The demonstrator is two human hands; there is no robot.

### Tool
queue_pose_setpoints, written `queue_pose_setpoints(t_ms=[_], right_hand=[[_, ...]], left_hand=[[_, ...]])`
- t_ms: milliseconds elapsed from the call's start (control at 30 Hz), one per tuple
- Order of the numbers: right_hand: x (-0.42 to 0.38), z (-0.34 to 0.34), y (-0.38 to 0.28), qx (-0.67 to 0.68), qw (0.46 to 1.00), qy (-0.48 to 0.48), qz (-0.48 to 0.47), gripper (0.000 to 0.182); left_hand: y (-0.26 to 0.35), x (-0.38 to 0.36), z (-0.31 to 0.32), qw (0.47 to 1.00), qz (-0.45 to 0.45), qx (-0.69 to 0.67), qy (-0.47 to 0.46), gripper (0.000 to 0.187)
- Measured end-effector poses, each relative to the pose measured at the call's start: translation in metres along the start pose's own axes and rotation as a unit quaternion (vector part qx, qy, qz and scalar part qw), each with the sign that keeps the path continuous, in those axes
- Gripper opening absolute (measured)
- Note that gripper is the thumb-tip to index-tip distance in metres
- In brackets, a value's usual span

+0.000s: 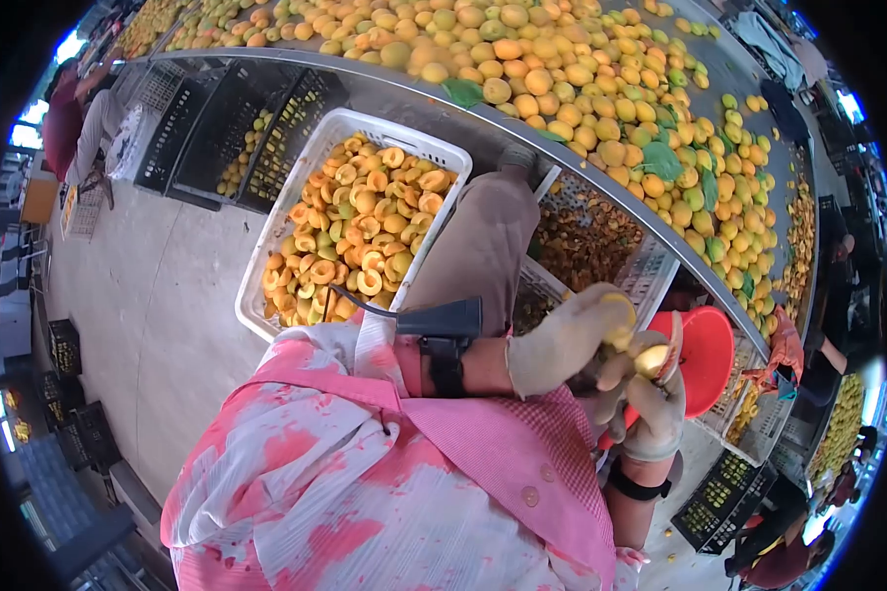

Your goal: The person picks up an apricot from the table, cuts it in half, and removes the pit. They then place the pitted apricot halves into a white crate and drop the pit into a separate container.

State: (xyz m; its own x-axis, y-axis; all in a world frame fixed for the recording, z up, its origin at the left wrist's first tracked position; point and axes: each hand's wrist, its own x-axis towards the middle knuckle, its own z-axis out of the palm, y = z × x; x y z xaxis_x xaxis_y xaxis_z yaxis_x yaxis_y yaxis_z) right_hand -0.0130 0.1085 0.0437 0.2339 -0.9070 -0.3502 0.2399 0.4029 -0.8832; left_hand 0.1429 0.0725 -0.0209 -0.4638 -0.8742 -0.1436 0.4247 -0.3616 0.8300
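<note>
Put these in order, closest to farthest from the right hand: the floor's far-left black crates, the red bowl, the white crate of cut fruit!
From the right hand in the head view:
1. Red bowl: just beside it.
2. White crate of cut fruit: left, past the leg.
3. Black crates: far left, on the floor.

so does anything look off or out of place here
A few green leaves lie among the whole apricots on the table, odd among otherwise plain fruit. The white crate of halves looks intact.
</note>
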Motion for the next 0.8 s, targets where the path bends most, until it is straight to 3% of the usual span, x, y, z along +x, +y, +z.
queue_pose_setpoints(t_ms=[67,100,133,200,233,267,333,400,467,500,600,733,800], right_hand=[[0.001,0.007,0.003,-0.039,0.999,-0.017,0.026,0.044],[0.003,0.005,0.004,-0.022,0.999,-0.028,0.024,0.047],[0.005,0.004,0.004,-0.005,0.999,-0.038,0.024,0.052],[0.010,0.012,0.000,0.008,0.999,-0.041,0.006,0.063],[0.013,0.016,-0.003,0.024,0.999,-0.043,-0.017,0.075],[0.017,0.018,-0.003,0.021,0.999,-0.044,-0.015,0.075],[0.023,0.018,0.004,-0.003,0.997,-0.079,0.016,0.080],[0.030,0.024,0.010,-0.049,0.995,-0.083,0.013,0.083],[0.033,0.050,0.002,-0.050,0.990,-0.105,0.074,0.084],[0.038,0.051,0.006,-0.078,0.987,-0.125,0.063,0.084],[0.050,0.058,0.015,-0.147,0.972,-0.174,0.053,0.081],[0.050,0.083,0.003,-0.085,0.961,-0.228,0.130,0.080],[0.049,0.087,-0.007,-0.045,0.973,-0.192,0.121,0.079]], left_hand=[[-0.001,0.007,-0.014,0.998,0.015,-0.003,0.061,0.025],[0.011,0.007,-0.011,0.982,-0.044,-0.157,0.090,0.026],[0.014,0.006,-0.015,0.982,-0.042,-0.161,0.092,0.026],[0.019,-0.002,-0.026,0.995,0.013,-0.094,0.019,0.031],[0.024,-0.008,-0.029,0.988,-0.049,-0.145,0.015,0.037],[0.026,-0.015,-0.035,0.988,-0.047,-0.148,0.017,0.037],[0.030,-0.028,-0.044,0.975,-0.065,-0.171,-0.127,0.038],[0.038,-0.040,-0.047,0.981,-0.064,-0.139,-0.115,0.032],[0.043,-0.051,-0.054,0.995,-0.063,-0.049,-0.063,0.034],[0.038,-0.052,-0.062,0.999,-0.028,0.012,-0.043,0.035],[0.034,-0.064,-0.078,0.999,0.008,0.015,-0.031,0.034],[0.040,-0.085,-0.089,0.999,0.015,0.011,0.041,0.033],[0.047,-0.091,-0.107,0.998,0.002,-0.001,0.061,0.028]])
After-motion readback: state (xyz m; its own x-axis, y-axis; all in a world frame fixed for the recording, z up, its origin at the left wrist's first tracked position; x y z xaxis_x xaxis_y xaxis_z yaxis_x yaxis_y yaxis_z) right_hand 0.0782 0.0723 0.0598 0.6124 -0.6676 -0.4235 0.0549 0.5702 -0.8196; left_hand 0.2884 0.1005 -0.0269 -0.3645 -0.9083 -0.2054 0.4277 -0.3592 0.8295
